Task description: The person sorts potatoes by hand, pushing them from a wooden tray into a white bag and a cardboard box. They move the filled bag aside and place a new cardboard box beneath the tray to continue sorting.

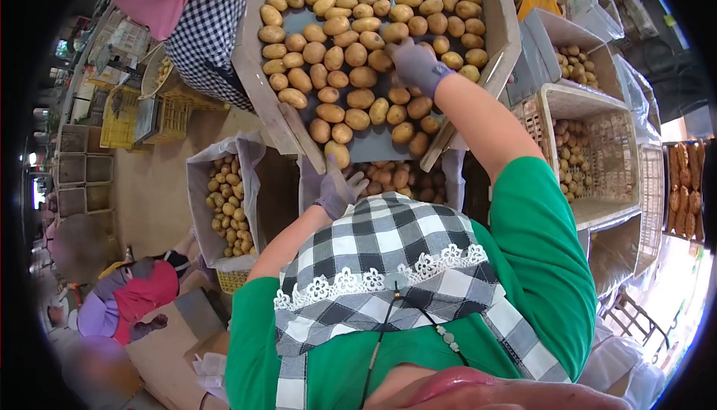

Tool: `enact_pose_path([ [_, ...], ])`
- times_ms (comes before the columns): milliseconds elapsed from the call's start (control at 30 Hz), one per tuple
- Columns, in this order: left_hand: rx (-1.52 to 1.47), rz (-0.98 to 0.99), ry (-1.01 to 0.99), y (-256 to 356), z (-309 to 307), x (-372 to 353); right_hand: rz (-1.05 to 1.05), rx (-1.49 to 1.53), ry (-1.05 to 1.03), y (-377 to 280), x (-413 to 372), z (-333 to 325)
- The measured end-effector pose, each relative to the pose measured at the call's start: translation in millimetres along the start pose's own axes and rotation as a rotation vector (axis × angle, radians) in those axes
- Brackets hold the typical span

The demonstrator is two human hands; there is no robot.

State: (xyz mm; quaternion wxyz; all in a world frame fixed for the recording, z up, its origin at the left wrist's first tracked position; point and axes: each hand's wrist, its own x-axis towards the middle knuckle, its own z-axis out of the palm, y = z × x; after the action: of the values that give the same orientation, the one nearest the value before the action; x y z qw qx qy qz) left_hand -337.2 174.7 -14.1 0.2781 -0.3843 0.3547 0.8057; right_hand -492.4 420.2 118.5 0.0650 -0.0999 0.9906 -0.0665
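Many yellow-brown potatoes (355, 54) lie spread over the sloping wooden sorting table (369, 147). My right hand (422, 66), in a grey-purple glove, reaches in among them right of the middle. Its fingertips are partly hidden against the potatoes, so whether it grips one does not show. At the lower left of the chute is my left hand (340, 190), also gloved, with its fingers apart. Its fingertips are at a single potato (337, 155) by the wooden lip. Below the lip, a lined crate holding potatoes (399, 176) is partly covered by my apron.
A lined crate of potatoes (232, 208) stands at left. Stacked plastic crates (597, 156) with potatoes rise at right. Across the table's left side, a co-worker in a checked apron (205, 33) leans in. Yellow crates (119, 117) stand farther left; another person (127, 298) is at lower left.
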Motion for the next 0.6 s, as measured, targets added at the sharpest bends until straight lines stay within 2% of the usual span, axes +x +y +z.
enact_pose_path([
  [33,0.001,-0.006,-0.024,1,-9,8,0.064,0.029,0.067,-4,-9,9],
  [133,0.138,0.082,-0.082,2,-9,6,0.213,0.166,0.013,-11,-20,14],
  [167,0.160,0.045,-0.002,3,-7,2,0.197,0.222,0.049,-10,-26,16],
  [233,0.225,-0.028,-0.103,4,-12,12,0.160,0.334,0.128,-12,-34,14],
  [267,0.252,-0.062,-0.150,5,-15,17,0.137,0.309,0.213,-11,-41,13],
  [300,0.301,0.015,-0.294,4,-9,6,0.029,0.333,0.323,1,-54,4],
  [333,0.336,0.098,-0.433,3,-4,-6,0.016,0.250,0.413,6,-78,-30],
  [367,0.421,0.203,-0.481,-3,-8,4,-0.129,0.203,0.636,47,-82,-31],
  [400,0.579,0.278,-0.543,-4,-12,6,-0.307,-0.040,0.929,80,-90,-71],
  [467,0.878,0.466,-0.645,-5,-19,11,0.118,-0.091,1.074,162,-111,-89],
  [500,0.637,0.278,-0.638,-3,-11,2,0.339,-0.218,1.154,204,-113,-88],
  [533,0.345,0.019,-0.572,2,3,-13,0.348,-0.227,1.178,208,-108,-90],
  [567,0.141,-0.147,-0.477,6,19,-29,0.356,-0.237,1.202,212,-103,-92],
  [600,0.053,-0.218,-0.416,7,28,-37,0.159,-0.121,1.160,169,-94,-97],
])
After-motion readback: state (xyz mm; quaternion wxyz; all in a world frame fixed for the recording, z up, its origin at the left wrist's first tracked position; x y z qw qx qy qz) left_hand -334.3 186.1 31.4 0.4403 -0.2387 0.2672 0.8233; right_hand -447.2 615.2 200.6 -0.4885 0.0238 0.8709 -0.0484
